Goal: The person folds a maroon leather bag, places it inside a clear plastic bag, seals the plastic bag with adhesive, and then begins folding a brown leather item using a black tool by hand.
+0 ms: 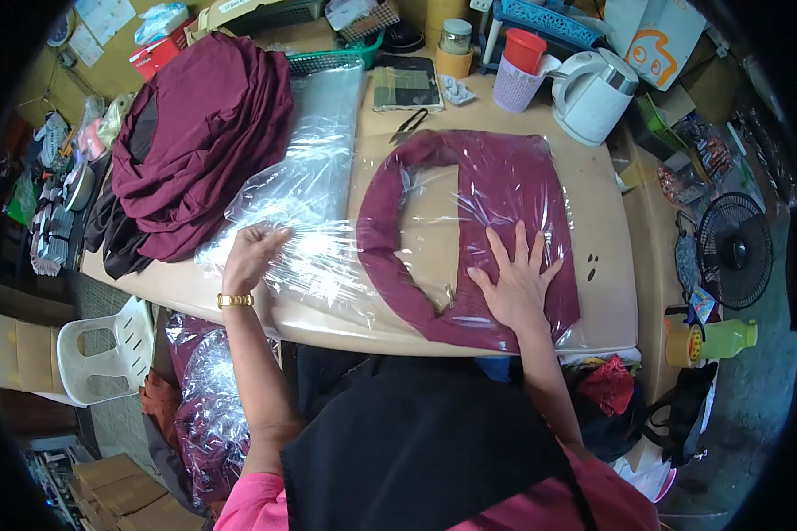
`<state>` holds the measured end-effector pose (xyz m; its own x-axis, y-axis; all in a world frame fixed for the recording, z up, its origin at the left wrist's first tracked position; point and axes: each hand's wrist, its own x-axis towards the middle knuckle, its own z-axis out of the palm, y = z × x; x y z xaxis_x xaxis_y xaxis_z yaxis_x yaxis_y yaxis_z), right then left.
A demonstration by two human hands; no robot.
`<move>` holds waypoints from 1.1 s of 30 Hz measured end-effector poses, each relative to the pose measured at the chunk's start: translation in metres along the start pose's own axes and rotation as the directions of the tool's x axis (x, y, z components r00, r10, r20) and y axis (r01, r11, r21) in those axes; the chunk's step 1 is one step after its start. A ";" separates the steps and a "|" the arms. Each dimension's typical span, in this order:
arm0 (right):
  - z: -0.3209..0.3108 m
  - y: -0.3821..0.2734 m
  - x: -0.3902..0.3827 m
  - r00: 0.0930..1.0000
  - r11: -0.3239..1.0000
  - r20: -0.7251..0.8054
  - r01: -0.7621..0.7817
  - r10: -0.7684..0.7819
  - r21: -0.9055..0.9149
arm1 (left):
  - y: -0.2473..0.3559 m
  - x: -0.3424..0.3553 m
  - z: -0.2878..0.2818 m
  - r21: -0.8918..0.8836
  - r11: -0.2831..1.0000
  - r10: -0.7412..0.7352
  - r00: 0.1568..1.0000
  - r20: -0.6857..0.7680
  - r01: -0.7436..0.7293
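Bagging a maroon garment [496, 190] in a clear plastic bag [328, 257] on the desk [607, 239].

I'm seeing the right hand [518, 283] lying flat and fully open, fingers spread, pressing down on the garment near the desk's front edge and gripping nothing. The left hand [252, 252] is closing into a fist, pinching a bunched fold of the plastic bag at the front-left part of the desk; a gold watch [236, 300] is sitting on that wrist. The garment is lying flat across the middle of the desk, under the clear film. A pile of maroon cloth [204, 133] is sitting at the back-left corner, well apart from the right hand. Scissors [408, 126] are lying just behind the garment, and a white kettle [593, 93] is standing at the back-right corner.
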<state>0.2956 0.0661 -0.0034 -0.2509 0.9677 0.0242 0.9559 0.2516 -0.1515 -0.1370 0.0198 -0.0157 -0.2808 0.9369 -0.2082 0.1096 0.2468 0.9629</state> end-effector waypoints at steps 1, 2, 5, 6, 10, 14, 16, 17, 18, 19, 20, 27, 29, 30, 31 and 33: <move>-0.001 -0.001 0.004 1.000 1.000 -0.019 -0.006 0.007 0.007 | 0.001 0.000 0.004 -0.056 0.998 0.029 0.997 -0.065 -0.033; -0.004 0.000 0.006 1.000 1.000 -0.024 -0.015 0.015 0.010 | 0.001 -0.004 0.008 -0.110 0.991 0.056 0.989 -0.134 -0.071; -0.028 -0.006 0.019 0.991 0.996 0.103 0.087 -0.088 0.013 | 0.020 -0.019 0.017 -0.169 0.973 0.117 0.968 -0.222 -0.157; -0.045 -0.021 0.024 0.970 0.956 -0.064 0.244 -0.237 0.162 | 0.032 -0.022 0.023 -0.168 0.971 0.131 0.966 -0.221 -0.170; -0.120 -0.140 0.026 0.818 0.687 -0.150 0.552 -0.555 0.472 | 0.075 -0.059 0.053 -0.305 0.941 0.145 0.989 -0.035 -0.149; -0.103 -0.169 0.115 0.647 0.540 -0.405 0.762 -0.646 0.356 | 0.124 -0.059 0.069 -0.284 0.827 0.424 0.870 -0.250 -0.485; -0.162 -0.174 0.131 0.630 0.214 -0.609 0.758 -0.482 0.616 | 0.073 -0.043 0.044 -0.423 0.757 0.374 0.861 -0.346 -0.499; -0.210 -0.164 0.121 0.701 0.324 -0.579 0.710 -0.417 0.626 | 0.061 -0.047 0.055 -0.471 0.807 0.261 0.931 -0.256 -0.356; -0.241 -0.149 0.119 0.645 0.317 -0.704 0.762 -0.298 0.564 | 0.047 -0.052 0.066 -0.502 0.841 0.138 0.978 -0.159 -0.200; -0.259 -0.123 0.132 0.784 0.034 -0.512 0.557 -0.352 0.830 | 0.032 -0.056 0.076 -0.556 0.824 0.101 0.994 -0.050 -0.112; -0.267 -0.096 0.135 0.781 0.032 -0.512 0.558 -0.358 0.829 | 0.023 -0.058 0.085 -0.682 0.729 0.099 0.994 0.036 -0.048; -0.193 0.058 0.111 0.939 -0.191 -0.332 0.343 0.085 0.920 | 0.074 -0.093 0.060 -0.532 0.712 0.509 0.858 -0.060 -0.459; -0.118 0.094 0.087 0.965 -0.142 -0.238 0.253 0.114 0.957 | 0.062 -0.093 0.021 -0.534 0.804 0.245 0.964 -0.100 -0.260; -0.086 0.117 0.076 0.991 -0.065 -0.066 0.074 0.112 0.995 | 0.069 -0.098 0.016 -0.334 0.912 0.220 0.971 -0.090 -0.237; -0.065 0.139 0.068 0.988 0.008 0.107 -0.108 0.114 0.994 | 0.059 -0.099 0.008 0.062 0.968 0.250 0.948 -0.199 -0.242; -0.051 0.160 0.050 0.944 0.548 -0.120 -0.072 0.307 0.833 | 0.031 -0.096 -0.007 0.846 0.507 0.562 0.808 -0.177 -0.167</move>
<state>0.4441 0.1556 0.0241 0.0748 0.9926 0.0952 0.4149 0.0558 -0.9081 -0.1132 -0.0641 0.0355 -0.3345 0.8516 0.4037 0.9088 0.1780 0.3773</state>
